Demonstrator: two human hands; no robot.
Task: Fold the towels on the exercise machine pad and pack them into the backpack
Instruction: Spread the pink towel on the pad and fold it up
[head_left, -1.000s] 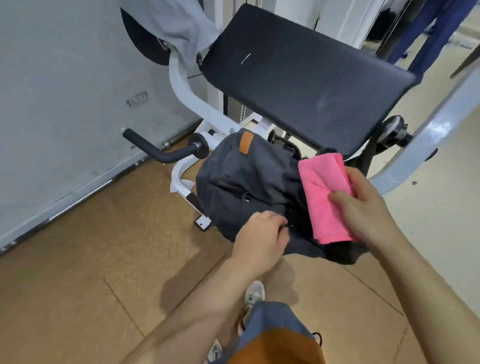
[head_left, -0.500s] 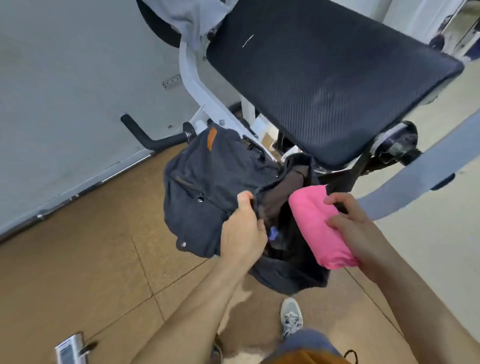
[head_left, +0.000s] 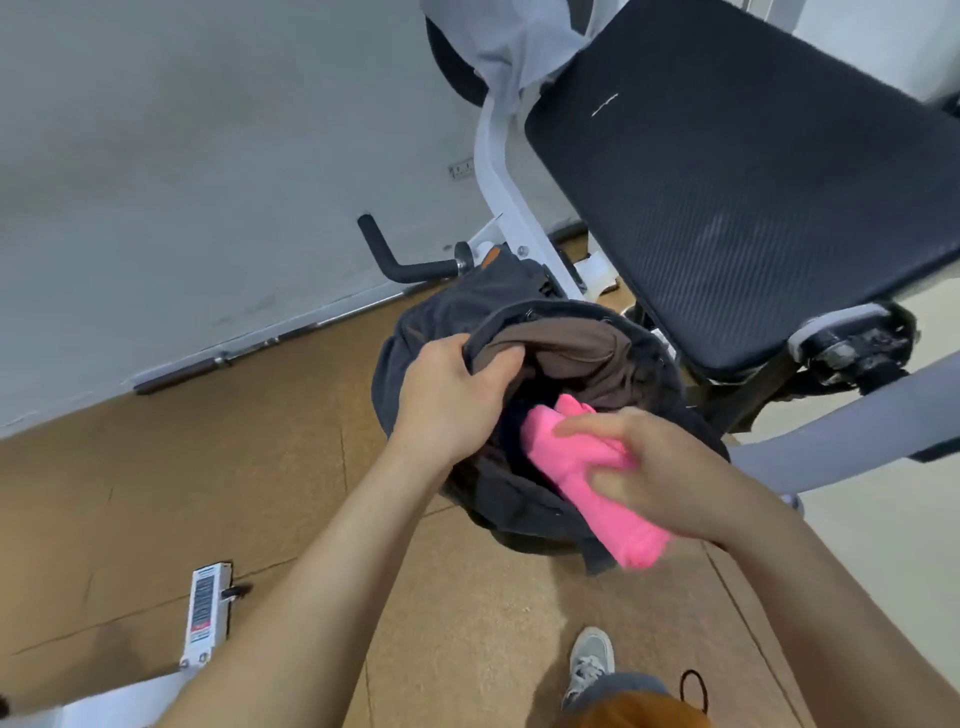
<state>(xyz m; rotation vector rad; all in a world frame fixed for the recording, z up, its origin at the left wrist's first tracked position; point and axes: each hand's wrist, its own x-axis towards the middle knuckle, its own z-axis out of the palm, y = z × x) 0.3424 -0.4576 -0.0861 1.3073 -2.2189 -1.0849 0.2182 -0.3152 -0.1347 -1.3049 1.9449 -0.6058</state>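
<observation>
Now the right hand (head_left: 670, 478) is gripping the towel (head_left: 566, 457), long axis running 5 to 11 o'clock, front end lying inside the backpack (head_left: 441, 306) mouth; the left hand (head_left: 452, 395) is pinching the rim open at 10 o'clock.

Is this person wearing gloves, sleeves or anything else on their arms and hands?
No. The left hand and right hand are bare: no gloves, rings or watch showing. Above them no sleeve comes into view, and nothing is strapped round either wrist.
</observation>
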